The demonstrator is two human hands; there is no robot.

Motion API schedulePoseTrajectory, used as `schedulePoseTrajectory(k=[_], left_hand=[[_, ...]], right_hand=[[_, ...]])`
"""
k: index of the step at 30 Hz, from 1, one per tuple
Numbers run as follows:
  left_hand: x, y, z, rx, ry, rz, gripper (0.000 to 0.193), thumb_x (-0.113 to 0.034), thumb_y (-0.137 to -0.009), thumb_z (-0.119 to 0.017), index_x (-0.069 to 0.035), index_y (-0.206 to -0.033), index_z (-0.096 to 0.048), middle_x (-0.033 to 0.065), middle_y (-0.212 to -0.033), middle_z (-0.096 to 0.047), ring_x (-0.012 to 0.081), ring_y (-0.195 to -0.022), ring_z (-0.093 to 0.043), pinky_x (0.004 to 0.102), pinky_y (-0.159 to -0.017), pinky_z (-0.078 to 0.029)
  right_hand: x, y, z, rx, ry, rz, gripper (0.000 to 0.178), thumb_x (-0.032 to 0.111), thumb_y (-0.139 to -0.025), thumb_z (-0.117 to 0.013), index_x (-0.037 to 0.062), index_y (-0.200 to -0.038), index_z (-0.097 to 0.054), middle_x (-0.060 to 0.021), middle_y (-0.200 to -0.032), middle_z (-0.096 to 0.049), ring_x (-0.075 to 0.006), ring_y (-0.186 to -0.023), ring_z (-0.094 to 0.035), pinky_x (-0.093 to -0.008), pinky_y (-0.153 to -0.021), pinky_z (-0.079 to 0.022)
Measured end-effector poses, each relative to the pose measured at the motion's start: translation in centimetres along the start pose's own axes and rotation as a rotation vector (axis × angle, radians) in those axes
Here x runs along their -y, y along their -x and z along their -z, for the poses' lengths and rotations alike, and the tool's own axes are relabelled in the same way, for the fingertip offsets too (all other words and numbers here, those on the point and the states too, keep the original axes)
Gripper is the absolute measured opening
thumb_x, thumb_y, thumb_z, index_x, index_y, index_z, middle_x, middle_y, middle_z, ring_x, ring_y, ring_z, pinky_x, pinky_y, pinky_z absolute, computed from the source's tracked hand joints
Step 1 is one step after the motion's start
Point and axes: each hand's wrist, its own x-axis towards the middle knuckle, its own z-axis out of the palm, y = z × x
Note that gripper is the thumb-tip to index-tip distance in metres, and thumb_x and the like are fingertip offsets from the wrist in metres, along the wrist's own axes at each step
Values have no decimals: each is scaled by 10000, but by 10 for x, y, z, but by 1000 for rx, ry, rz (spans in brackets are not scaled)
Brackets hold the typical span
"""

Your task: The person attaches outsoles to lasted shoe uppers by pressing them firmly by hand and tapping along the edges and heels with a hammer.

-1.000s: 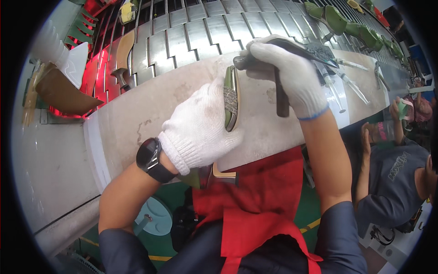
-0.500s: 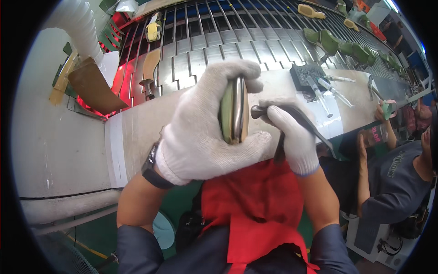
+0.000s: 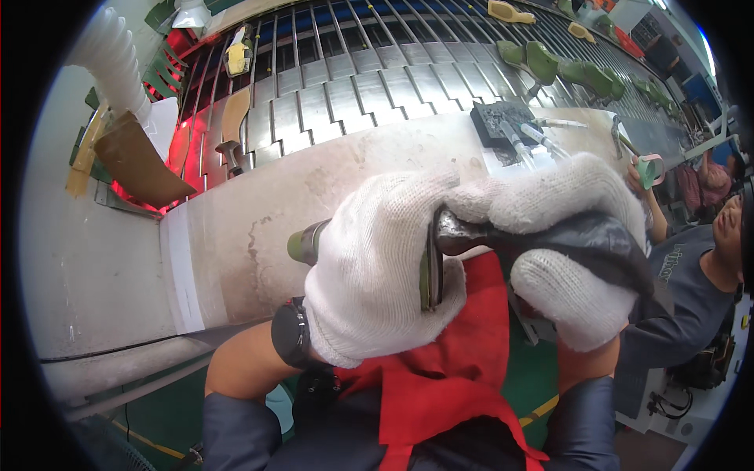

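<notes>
My left hand point(image 3: 385, 267), in a white knit glove, is closed around a green shoe last point(image 3: 426, 276) with a layered metallic and dark edge. Most of the last is hidden by the glove; its green end with a metal band sticks out left of the hand. My right hand point(image 3: 577, 259), also gloved, grips a dark metal tool point(image 3: 503, 237) with a rounded, shiny hammer-like head. That head sits right at the edge of the last, beside my left fingers; whether they touch I cannot tell. The tool's far end is partly covered by my right hand.
A pale worktable point(image 3: 236, 235) lies beneath my hands, with a slatted metal conveyor point(image 3: 345, 98) behind it. Green lasts point(image 3: 561, 71) and a tan sole-shaped piece point(image 3: 235, 118) rest there. A black block point(image 3: 499, 122) stands beside syringes point(image 3: 514, 141). At right is a co-worker point(image 3: 691, 275); a white hose point(image 3: 114, 59) hangs left.
My left hand has turned the last and come lower and nearer. The right hand has moved up and right, bringing the tool's head to the last's edge.
</notes>
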Motion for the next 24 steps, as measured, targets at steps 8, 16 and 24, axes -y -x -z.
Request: schedulePoseTrajectory(k=[8, 16, 24], left_hand=[[-28, 35, -5, -93, -34, -14, 484, -123, -750, -840, 45, -1183, -707, 212, -1121, -721, 403, -969, -730, 490, -858, -597], [33, 142, -24, -72, -606, 52, 1040, -512, -826, -946, 51, -1534, -433, 258, -1486, -559, 464, -1396, -565, 631, -1246, -369], [50, 173, -24, -93, -576, -29, 1141, -439, -850, -954, -34, -1677, -281, 248, -1597, -482, 465, -1519, -483, 722, -1290, -300]], right_hand=[[2, 13, -2, 307, -96, 25, 304, -37, -846, -788, -83, -1129, -685, -331, -1232, -773, -403, -1157, -788, -533, -1039, -635], [-141, 61, -64, 5, -346, -247, 262, 28, -1049, -623, -96, -1280, -634, -278, -1316, -741, -345, -1214, -759, -479, -1075, -623], [-163, 73, -81, -132, -522, -318, 237, -7, -1046, -630, -87, -1260, -692, -214, -1184, -813, -270, -1125, -794, -400, -998, -632]])
